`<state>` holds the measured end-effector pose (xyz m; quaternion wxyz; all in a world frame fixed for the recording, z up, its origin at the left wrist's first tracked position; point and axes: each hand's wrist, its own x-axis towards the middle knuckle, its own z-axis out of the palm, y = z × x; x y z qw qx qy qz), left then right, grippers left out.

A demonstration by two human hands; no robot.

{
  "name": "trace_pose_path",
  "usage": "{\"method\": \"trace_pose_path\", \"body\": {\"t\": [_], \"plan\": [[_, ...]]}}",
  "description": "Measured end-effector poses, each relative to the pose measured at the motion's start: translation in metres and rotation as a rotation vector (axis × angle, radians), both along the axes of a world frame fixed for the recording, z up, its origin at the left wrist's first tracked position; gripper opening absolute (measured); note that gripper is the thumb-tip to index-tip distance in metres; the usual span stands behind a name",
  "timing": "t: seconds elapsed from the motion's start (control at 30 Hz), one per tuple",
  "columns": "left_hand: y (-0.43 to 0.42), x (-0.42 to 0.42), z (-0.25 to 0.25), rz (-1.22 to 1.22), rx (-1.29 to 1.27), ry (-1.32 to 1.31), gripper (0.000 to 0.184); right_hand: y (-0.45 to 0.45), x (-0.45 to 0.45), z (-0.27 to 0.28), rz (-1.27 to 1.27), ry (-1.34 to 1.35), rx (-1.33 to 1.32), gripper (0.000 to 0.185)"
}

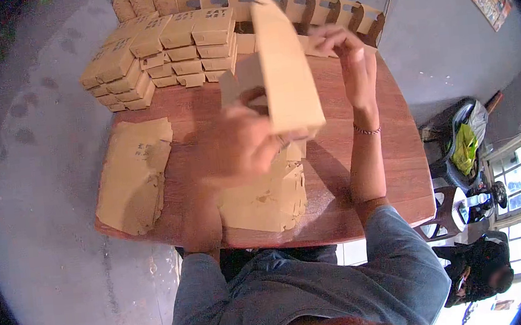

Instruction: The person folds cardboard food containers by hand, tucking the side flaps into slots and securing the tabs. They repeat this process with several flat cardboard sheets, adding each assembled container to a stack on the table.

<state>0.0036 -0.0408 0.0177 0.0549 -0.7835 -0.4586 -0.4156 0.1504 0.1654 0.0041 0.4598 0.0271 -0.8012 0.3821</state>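
Note:
My left hand point(243, 142), blurred by motion, grips a partly folded brown cardboard box point(291, 72) at its lower left. The box stands on edge in the air above the table, one broad panel turned to the right. Raised to the right of the box, and apart from it, my right hand point(349, 50) holds nothing; its fingers are loosely bent and spread. Below the box lies a stack of flat cardboard blanks point(264, 203) near the table's front edge. Another pile of flat blanks point(133, 178), with dark print, rests at the left.
Folded boxes point(182, 35) printed "EAT ME!" are stacked at the back left of the wooden table point(393, 168). A row of open-sided boxes point(327, 12) runs along the back edge. At the right are a chair with bags point(465, 149) and a seated person point(484, 266).

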Motion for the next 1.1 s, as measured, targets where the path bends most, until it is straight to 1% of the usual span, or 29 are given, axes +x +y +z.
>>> {"method": "trace_pose_path", "body": {"t": [0.03, 0.07, 0.1, 0.13, 0.17, 0.2, 0.23, 0.3, 0.33, 0.37, 0.4, 0.43, 0.47, 0.5, 0.57, 0.6, 0.67, 0.7, 0.73, 0.8, 0.83, 0.87, 0.9, 0.93, 0.97, 1.0, 1.03, 1.07, 1.1], "plan": [[-0.002, -0.004, -0.006, -0.118, -0.226, 0.036, 0.022, -0.004, -0.006, 0.003, -0.017, 0.079, -0.078, 0.048], [-0.001, -0.003, -0.009, -0.12, -0.224, 0.034, 0.022, -0.005, -0.01, 0.005, -0.034, 0.159, -0.157, 0.055], [0.001, -0.001, -0.012, -0.176, -0.232, 0.089, 0.022, 0.0, -0.006, 0.006, -0.029, 0.032, -0.137, 0.067], [0.001, 0.0, -0.014, -0.232, -0.24, 0.145, 0.022, -0.001, -0.014, 0.0, 0.036, 0.092, -0.271, 0.068], [-0.002, 0.001, -0.017, -0.238, -0.244, 0.123, 0.017, 0.003, -0.013, -0.001, 0.16, 0.033, -0.389, 0.066], [-0.001, -0.001, -0.02, -0.24, -0.245, 0.125, 0.017, 0.009, -0.011, -0.002, 0.285, -0.024, -0.505, 0.063], [0.0, -0.004, -0.025, -0.293, -0.228, 0.107, 0.018, 0.015, -0.006, -0.007, 0.284, -0.021, -0.506, 0.063], [0.002, -0.01, -0.024, -0.343, -0.211, 0.091, 0.018, 0.026, 0.004, -0.013, 0.558, 0.094, -0.767, 0.055], [0.003, -0.012, -0.02, -0.412, -0.232, 0.019, 0.021, 0.028, 0.01, -0.012, 0.558, 0.094, -0.768, 0.055], [0.001, -0.014, -0.015, -0.482, -0.253, -0.055, 0.024, 0.03, 0.017, -0.011, 0.502, 0.072, -0.608, 0.052], [-0.006, -0.02, -0.005, -0.484, -0.252, -0.057, 0.024, 0.028, 0.021, -0.007, 0.442, 0.051, -0.447, 0.05], [-0.018, -0.03, 0.007, -0.403, -0.476, -0.113, 0.033, 0.022, 0.022, 0.0, 0.555, 0.045, -0.507, 0.047], [-0.025, -0.039, 0.013, -0.316, -0.698, -0.168, 0.042, 0.023, 0.026, 0.0, 0.552, 0.045, -0.506, 0.047], [-0.025, -0.044, 0.009, -0.318, -0.698, -0.167, 0.042, 0.021, 0.03, 0.003, 0.465, 0.039, -0.493, 0.046], [-0.022, -0.053, -0.002, -0.147, -0.403, -0.447, 0.059, 0.014, 0.034, 0.007, 0.311, 0.069, -0.472, 0.041], [-0.022, -0.059, -0.005, -0.146, -0.403, -0.447, 0.059, 0.005, 0.032, 0.012, 0.312, 0.07, -0.471, 0.041], [-0.022, -0.069, -0.007, 0.182, -0.151, -0.318, 0.071, -0.012, 0.029, 0.019, 0.01, 0.007, -0.442, 0.037], [-0.023, -0.066, -0.003, 0.191, -0.139, -0.372, 0.071, -0.021, 0.027, 0.022, -0.072, -0.03, -0.404, 0.033], [-0.019, -0.059, -0.002, 0.191, -0.142, -0.371, 0.071, -0.03, 0.023, 0.024, -0.072, -0.029, -0.408, 0.033], [-0.008, -0.04, 0.0, 0.114, -0.031, -0.571, 0.064, -0.048, 0.013, 0.023, -0.192, -0.123, -0.258, 0.029], [-0.002, -0.033, -0.002, 0.117, -0.031, -0.572, 0.064, -0.057, 0.008, 0.019, -0.222, -0.138, -0.27, 0.026], [0.005, -0.026, -0.005, 0.15, 0.034, -0.482, 0.058, -0.063, 0.003, 0.016, -0.22, -0.14, -0.27, 0.026], [0.01, -0.021, -0.007, 0.182, 0.099, -0.392, 0.052, -0.066, -0.001, 0.014, -0.219, -0.118, -0.206, 0.026], [0.013, -0.017, -0.006, 0.184, 0.099, -0.393, 0.052, -0.068, -0.004, 0.012, -0.218, -0.094, -0.142, 0.027], [0.015, -0.014, -0.004, 0.26, 0.153, -0.33, 0.045, -0.069, -0.006, 0.01, -0.267, -0.113, -0.108, 0.026], [0.017, -0.011, -0.003, 0.333, 0.206, -0.266, 0.038, -0.07, -0.007, 0.009, -0.267, -0.111, -0.109, 0.026], [0.018, -0.008, -0.004, 0.332, 0.204, -0.262, 0.038, -0.071, -0.009, 0.008, -0.22, -0.109, -0.173, 0.026], [0.018, -0.005, -0.004, 0.372, 0.187, -0.341, 0.033, -0.072, -0.01, 0.008, -0.172, -0.107, -0.237, 0.025], [0.019, -0.004, -0.006, 0.412, 0.169, -0.421, 0.027, -0.074, -0.011, 0.008, -0.173, -0.104, -0.241, 0.025]]}}
